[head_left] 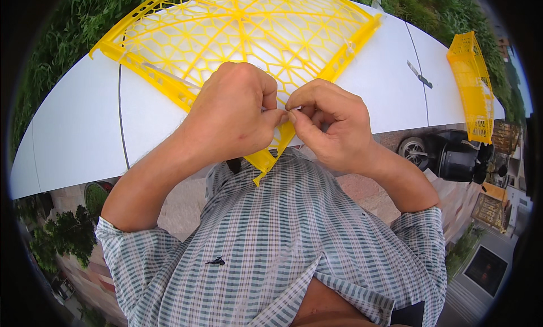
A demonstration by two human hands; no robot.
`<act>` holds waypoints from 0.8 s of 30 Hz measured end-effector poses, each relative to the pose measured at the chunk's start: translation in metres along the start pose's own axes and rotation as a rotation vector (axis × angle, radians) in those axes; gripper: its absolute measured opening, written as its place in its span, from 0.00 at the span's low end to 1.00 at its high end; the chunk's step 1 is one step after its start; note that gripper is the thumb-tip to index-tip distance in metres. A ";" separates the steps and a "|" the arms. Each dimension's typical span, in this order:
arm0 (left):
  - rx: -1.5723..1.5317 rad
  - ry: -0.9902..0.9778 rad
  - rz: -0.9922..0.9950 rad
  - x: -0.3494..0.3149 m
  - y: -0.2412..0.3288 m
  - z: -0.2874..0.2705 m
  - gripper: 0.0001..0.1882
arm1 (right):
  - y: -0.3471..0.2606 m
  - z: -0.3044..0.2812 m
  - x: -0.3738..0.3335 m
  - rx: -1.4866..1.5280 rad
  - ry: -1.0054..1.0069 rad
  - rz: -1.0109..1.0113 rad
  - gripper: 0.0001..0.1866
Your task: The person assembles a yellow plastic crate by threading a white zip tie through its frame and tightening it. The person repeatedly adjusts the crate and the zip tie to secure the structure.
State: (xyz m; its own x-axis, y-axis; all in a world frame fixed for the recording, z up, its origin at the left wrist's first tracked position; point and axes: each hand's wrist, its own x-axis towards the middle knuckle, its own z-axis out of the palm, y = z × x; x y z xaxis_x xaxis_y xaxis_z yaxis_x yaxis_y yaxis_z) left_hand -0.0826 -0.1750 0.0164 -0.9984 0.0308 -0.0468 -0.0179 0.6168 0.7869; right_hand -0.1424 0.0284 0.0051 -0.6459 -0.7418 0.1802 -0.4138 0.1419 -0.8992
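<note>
A yellow plastic lattice panel (238,15) lies on the white tabletop, one corner pointing at my body and reaching past the near edge. Over that corner, both hands meet fingertip to fingertip. My left hand (236,107) is closed, thumb pressed against the curled fingers. My right hand (335,122) pinches with thumb and forefinger. A sliver of something pale shows between the fingertips, too small to name. Along the panel's left side lies a thin whitish strip (169,75), its near end running behind my left hand.
A knife (419,74) with a dark handle lies right of the panel on the white table (68,137). An upright yellow plastic basket (476,95) stands at the table's right end. Beyond the table are green plants (73,39); a black scooter (452,154) is parked at right.
</note>
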 end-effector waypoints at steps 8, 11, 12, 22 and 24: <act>0.131 0.012 0.198 0.001 0.006 -0.024 0.06 | -0.012 -0.010 0.014 0.212 -0.029 0.458 0.03; 0.461 0.092 0.586 0.004 0.015 -0.033 0.04 | -0.017 -0.018 0.025 0.151 -0.113 0.517 0.04; 0.555 0.112 0.704 0.009 0.018 -0.032 0.04 | -0.017 -0.020 0.028 0.138 -0.160 0.513 0.04; 0.586 0.188 1.319 0.037 0.021 -0.010 0.12 | -0.010 -0.024 0.028 0.003 -0.130 0.237 0.05; 0.567 0.208 1.329 0.034 0.020 -0.010 0.14 | -0.007 -0.025 0.026 0.024 -0.142 0.250 0.05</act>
State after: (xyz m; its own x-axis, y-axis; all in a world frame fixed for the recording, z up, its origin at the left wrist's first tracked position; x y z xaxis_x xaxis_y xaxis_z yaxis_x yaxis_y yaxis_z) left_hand -0.1179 -0.1696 0.0369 -0.2524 0.7319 0.6329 0.8785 0.4475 -0.1672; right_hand -0.1726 0.0247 0.0257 -0.6292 -0.7702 -0.1042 -0.2366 0.3175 -0.9183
